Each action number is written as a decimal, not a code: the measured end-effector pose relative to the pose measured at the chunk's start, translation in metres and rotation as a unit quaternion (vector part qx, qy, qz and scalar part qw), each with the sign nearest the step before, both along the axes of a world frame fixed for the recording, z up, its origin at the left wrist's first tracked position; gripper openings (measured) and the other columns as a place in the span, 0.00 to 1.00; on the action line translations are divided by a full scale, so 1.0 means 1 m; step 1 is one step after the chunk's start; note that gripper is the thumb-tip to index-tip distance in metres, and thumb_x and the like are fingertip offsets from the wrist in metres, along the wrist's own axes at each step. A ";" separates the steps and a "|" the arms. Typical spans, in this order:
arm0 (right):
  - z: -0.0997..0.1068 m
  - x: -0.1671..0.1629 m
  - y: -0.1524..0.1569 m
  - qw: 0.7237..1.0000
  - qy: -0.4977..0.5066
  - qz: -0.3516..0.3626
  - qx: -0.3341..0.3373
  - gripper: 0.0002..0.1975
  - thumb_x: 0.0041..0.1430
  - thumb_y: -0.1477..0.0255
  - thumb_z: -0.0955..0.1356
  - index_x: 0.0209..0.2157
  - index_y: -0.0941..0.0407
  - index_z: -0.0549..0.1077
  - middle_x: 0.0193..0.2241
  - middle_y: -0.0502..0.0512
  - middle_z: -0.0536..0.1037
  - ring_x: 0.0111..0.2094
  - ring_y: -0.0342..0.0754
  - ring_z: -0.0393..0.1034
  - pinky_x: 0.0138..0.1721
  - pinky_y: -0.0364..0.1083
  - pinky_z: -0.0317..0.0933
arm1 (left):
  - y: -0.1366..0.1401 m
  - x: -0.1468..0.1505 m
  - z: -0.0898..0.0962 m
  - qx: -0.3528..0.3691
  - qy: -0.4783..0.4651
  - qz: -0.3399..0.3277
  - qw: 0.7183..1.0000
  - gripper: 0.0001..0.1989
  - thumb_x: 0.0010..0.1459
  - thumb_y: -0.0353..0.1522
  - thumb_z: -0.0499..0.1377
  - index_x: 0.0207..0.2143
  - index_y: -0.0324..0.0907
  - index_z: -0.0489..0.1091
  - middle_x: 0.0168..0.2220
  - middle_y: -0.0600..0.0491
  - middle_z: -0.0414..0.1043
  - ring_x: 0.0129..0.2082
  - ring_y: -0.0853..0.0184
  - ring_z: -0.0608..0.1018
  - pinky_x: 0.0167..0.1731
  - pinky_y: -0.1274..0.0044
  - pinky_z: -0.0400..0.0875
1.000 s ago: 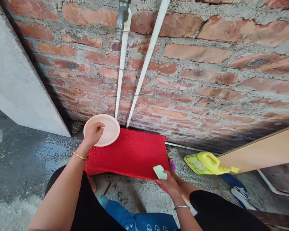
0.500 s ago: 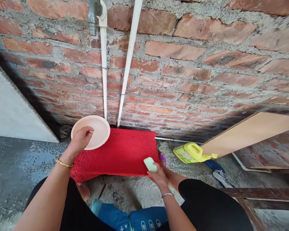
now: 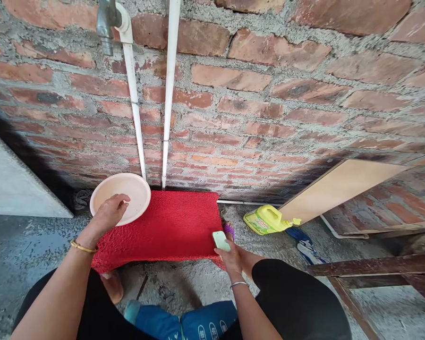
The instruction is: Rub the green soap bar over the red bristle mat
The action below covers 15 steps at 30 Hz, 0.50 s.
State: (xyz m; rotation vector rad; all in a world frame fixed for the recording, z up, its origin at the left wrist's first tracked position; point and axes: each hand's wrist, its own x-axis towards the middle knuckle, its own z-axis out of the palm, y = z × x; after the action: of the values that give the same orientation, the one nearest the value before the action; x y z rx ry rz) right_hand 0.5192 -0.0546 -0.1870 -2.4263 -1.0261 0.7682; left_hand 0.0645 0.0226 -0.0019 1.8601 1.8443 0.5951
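My left hand [image 3: 108, 213] grips the near rim of a pale pink round plate [image 3: 123, 191], held over the far left corner of a red textured mat [image 3: 170, 226]. My right hand [image 3: 232, 255] holds a light green bar of soap [image 3: 221, 240] at the mat's near right corner. A metal tap [image 3: 105, 21] juts from the brick wall above the plate, with two white pipes [image 3: 168, 94] running down the wall to the mat.
A yellow detergent jug [image 3: 265, 220] lies on its side on the concrete floor right of the mat. A wooden board [image 3: 336, 186] leans against the wall at right. A grey slab [image 3: 10, 184] stands at left. Blue sandals [image 3: 184, 323] lie between my knees.
The view has swung right, so everything sits further left in frame. Both hands keep their hold: plate in the left, soap in the right.
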 end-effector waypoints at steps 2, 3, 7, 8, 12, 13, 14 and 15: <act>0.002 0.002 -0.002 0.999 0.001 -0.040 -0.003 0.32 0.42 0.62 0.71 0.51 0.57 0.72 0.39 0.60 0.79 0.37 0.57 0.75 0.39 0.51 0.67 | 0.000 0.001 -0.001 -0.004 0.010 -0.010 1.000 0.17 0.54 0.38 0.49 0.40 0.43 0.72 0.30 0.53 0.71 0.29 0.64 0.73 0.35 0.73 0.68; 0.002 0.000 -0.002 0.999 0.000 -0.047 0.001 0.32 0.43 0.60 0.70 0.51 0.58 0.71 0.40 0.60 0.79 0.38 0.57 0.75 0.40 0.52 0.67 | 0.000 0.001 -0.001 -0.006 0.015 -0.015 1.000 0.16 0.54 0.38 0.49 0.40 0.43 0.72 0.30 0.53 0.71 0.29 0.64 0.73 0.35 0.73 0.68; 0.004 -0.014 0.000 0.998 -0.047 0.052 -0.005 0.32 0.47 0.59 0.68 0.56 0.54 0.70 0.49 0.61 0.74 0.50 0.60 0.70 0.48 0.53 0.64 | -0.001 0.004 -0.003 -0.014 0.032 -0.032 0.999 0.16 0.55 0.37 0.49 0.40 0.44 0.72 0.31 0.54 0.71 0.29 0.65 0.73 0.35 0.73 0.68; 0.004 -0.015 0.000 0.995 -0.063 0.076 -0.024 0.32 0.49 0.59 0.68 0.57 0.53 0.69 0.50 0.61 0.73 0.51 0.60 0.69 0.49 0.54 0.64 | -0.001 0.005 -0.003 -0.017 0.037 -0.038 0.998 0.16 0.55 0.37 0.49 0.41 0.44 0.72 0.31 0.53 0.72 0.29 0.65 0.73 0.35 0.73 0.68; 0.006 0.000 -0.006 0.994 -0.071 0.033 -0.082 0.32 0.55 0.57 0.65 0.61 0.54 0.66 0.48 0.62 0.73 0.48 0.58 0.72 0.45 0.51 0.66 | -0.001 0.006 -0.005 -0.020 0.056 -0.056 0.997 0.16 0.57 0.36 0.49 0.42 0.44 0.72 0.35 0.51 0.74 0.32 0.64 0.75 0.38 0.71 0.69; 0.005 0.005 -0.007 0.995 -0.067 0.016 -0.079 0.32 0.56 0.57 0.64 0.60 0.56 0.66 0.46 0.62 0.75 0.45 0.57 0.73 0.44 0.50 0.66 | -0.001 0.006 -0.005 -0.022 0.062 -0.061 0.996 0.16 0.57 0.36 0.49 0.42 0.44 0.72 0.36 0.51 0.74 0.32 0.63 0.75 0.39 0.71 0.69; 0.005 0.011 -0.008 0.995 -0.067 0.009 -0.072 0.31 0.57 0.57 0.63 0.59 0.57 0.68 0.44 0.62 0.76 0.42 0.56 0.75 0.42 0.49 0.67 | -0.001 0.006 -0.005 -0.025 0.069 -0.067 0.995 0.16 0.57 0.36 0.49 0.42 0.44 0.72 0.36 0.51 0.74 0.33 0.63 0.76 0.40 0.71 0.69; 0.005 0.016 -0.008 0.995 -0.071 0.009 -0.062 0.30 0.58 0.58 0.62 0.57 0.59 0.69 0.41 0.62 0.77 0.39 0.55 0.75 0.40 0.49 0.67 | -0.001 0.006 -0.005 -0.030 0.077 -0.073 0.994 0.16 0.58 0.36 0.49 0.43 0.44 0.72 0.37 0.50 0.74 0.33 0.63 0.76 0.40 0.71 0.69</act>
State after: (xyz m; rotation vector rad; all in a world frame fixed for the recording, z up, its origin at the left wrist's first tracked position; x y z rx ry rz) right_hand 0.5356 -0.0631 -0.1820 -2.6139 -1.0835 0.6922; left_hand 0.0709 0.0214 -0.0067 2.0296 1.7788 0.3497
